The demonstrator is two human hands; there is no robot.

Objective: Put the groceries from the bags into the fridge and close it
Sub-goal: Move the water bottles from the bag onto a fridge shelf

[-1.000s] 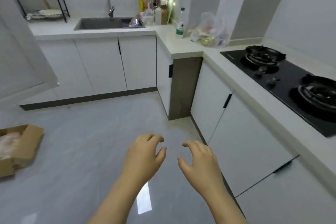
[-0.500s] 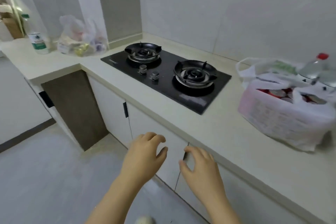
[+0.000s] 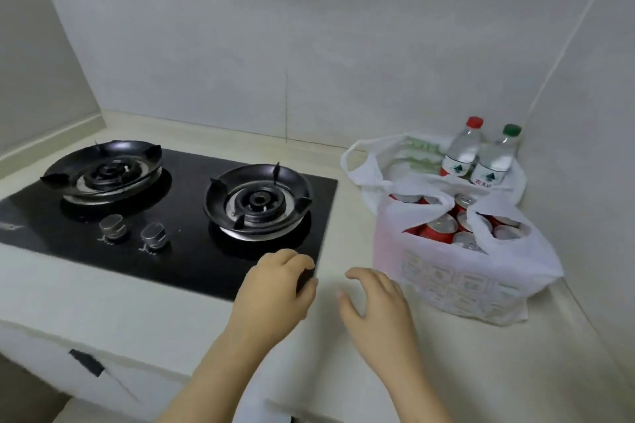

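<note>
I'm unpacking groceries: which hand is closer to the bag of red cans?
Right. The right hand is just left of the bag of red cans; the left hand is farther left, over the gas hob.

Soft, even indoor light; mild haze throughout.
Faint shadow beneath the bag (image 3: 464,285) right of the fingers (image 3: 357,276); dull reflections on the hob (image 3: 192,264) left; cabinet edge (image 3: 86,362) below smeared; wall corner line (image 3: 563,55) bowed.
</note>
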